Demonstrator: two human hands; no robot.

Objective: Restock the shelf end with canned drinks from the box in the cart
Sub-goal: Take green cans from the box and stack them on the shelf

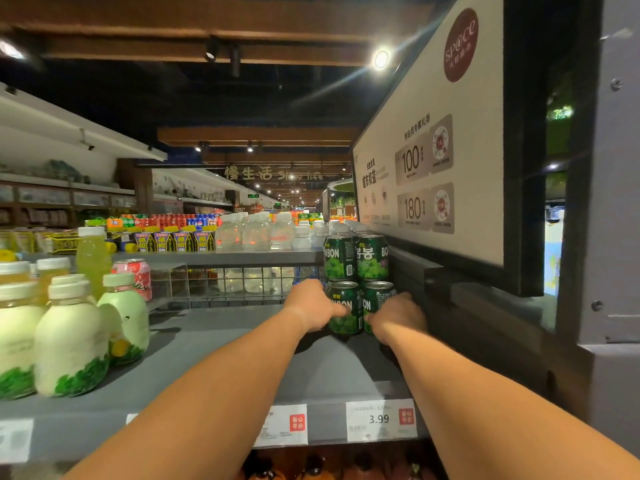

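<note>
Two green grape-drink cans stand side by side at the back right of the grey shelf (242, 344). My left hand (313, 304) grips the left can (346, 308) from its left side. The right can (375, 299) is held by my right hand (398, 318), which wraps it from the right. Two more green cans (356, 258) are stacked directly on top of them. The cart and the box are out of view.
Pale green bottles (72, 341) and a pink can (136, 275) stand at the shelf's left. A sign board (433, 150) and dark frame close the right side. Price tags (381, 420) hang on the front edge. A wire divider (221, 282) runs behind.
</note>
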